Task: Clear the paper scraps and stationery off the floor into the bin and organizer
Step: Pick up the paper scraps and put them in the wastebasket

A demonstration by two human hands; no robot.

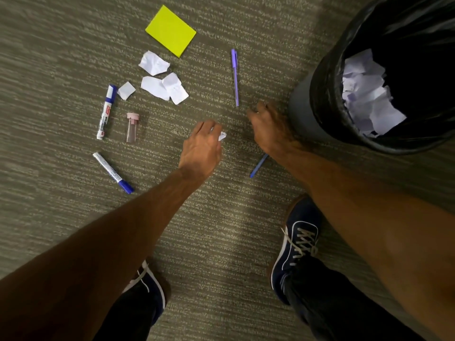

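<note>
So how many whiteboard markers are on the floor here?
2. One marker lies left of the white scraps, beside a small clear vial; the other marker lies nearer the person, below it. None seems hidden.

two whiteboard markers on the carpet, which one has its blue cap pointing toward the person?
The lower whiteboard marker, left of the left hand: its cap points down-right, toward the shoes. The upper marker has its cap at the far end.

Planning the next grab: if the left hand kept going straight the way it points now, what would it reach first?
Probably the cluster of white paper scraps. The left hand, already closed on a small scrap, points up and slightly left across bare carpet. The purple pen lies right of that line; depth is uncertain.
</note>
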